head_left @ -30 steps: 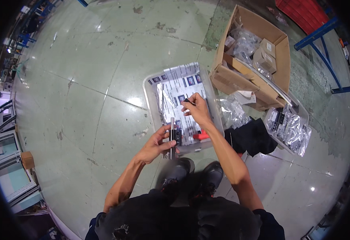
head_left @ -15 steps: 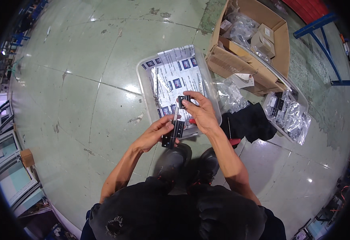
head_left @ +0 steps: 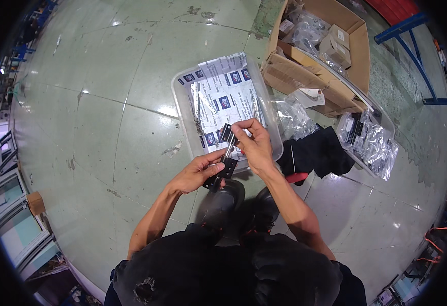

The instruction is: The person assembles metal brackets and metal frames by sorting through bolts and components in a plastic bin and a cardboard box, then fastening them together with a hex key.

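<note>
Over the near left corner of the plastic bin [head_left: 177, 97], the left hand [head_left: 195, 175] grips a black hinge-like piece [head_left: 228, 167], seemingly to steady its metal rod [head_left: 229, 150]; the right hand [head_left: 257, 146] pinches a smaller black block [head_left: 227, 133] in line.

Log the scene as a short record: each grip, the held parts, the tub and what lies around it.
Left grip: closed on the lower piece, black with holes
Right grip: closed on the upper piece, also black
Pin: silver, spanning between both pieces; depth in each can't be told
Tub: translucent, lined with printed paper, on the floor
Right of tub: clear bag, black cloth, red handle
Upper right: open carton holding bags and small boxes
</note>
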A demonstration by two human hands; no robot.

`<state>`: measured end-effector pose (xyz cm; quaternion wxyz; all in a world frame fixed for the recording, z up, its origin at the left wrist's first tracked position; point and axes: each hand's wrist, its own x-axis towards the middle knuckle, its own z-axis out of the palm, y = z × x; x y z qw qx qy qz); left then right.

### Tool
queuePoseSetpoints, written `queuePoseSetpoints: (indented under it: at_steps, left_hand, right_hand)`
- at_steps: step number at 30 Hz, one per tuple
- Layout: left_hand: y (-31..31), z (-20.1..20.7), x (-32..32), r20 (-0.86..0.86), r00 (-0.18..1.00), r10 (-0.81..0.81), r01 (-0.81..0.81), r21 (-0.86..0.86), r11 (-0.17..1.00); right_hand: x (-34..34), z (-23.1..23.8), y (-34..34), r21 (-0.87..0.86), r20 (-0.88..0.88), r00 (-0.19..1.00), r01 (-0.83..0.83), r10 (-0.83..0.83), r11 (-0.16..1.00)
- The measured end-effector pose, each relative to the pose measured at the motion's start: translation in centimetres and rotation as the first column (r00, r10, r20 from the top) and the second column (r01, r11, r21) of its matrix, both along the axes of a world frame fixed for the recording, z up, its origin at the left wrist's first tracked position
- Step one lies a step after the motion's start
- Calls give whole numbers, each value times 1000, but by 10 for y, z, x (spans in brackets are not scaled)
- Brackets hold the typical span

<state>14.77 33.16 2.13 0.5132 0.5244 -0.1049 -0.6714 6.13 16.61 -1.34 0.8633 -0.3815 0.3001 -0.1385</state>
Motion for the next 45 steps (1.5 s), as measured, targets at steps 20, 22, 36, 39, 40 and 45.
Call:
queuePoseSetpoints:
  at_steps: [20,22,36,39,40,45]
  left_hand:
    - [0,-12,-8,91,978,188,-193,47,980]
    - [-3,5,-2,-139,966,219,-200,141,970]
    - [3,3,-3,38,982,186,-189,77,979]
    - [0,4,-5,41,979,199,-202,91,975]
    - [3,4,-3,60,974,218,-224,128,966]
    - [-2,5,-11,-55,945,321,-313,115,943]
  right_hand:
    - [-42,4,31,-874,-299,888,-402,348,274]
    - [-43,7,31,-841,-274,894,-401,354,362]
    - [-39,22,33,-888,-284,893,-383,350,256]
    - [-42,21,34,-912,-282,910,-353,303,210]
    - [-41,20,35,-916,-264,913,-339,312,216]
    - [-41,23,40,-940,-199,944,-259,263,220]
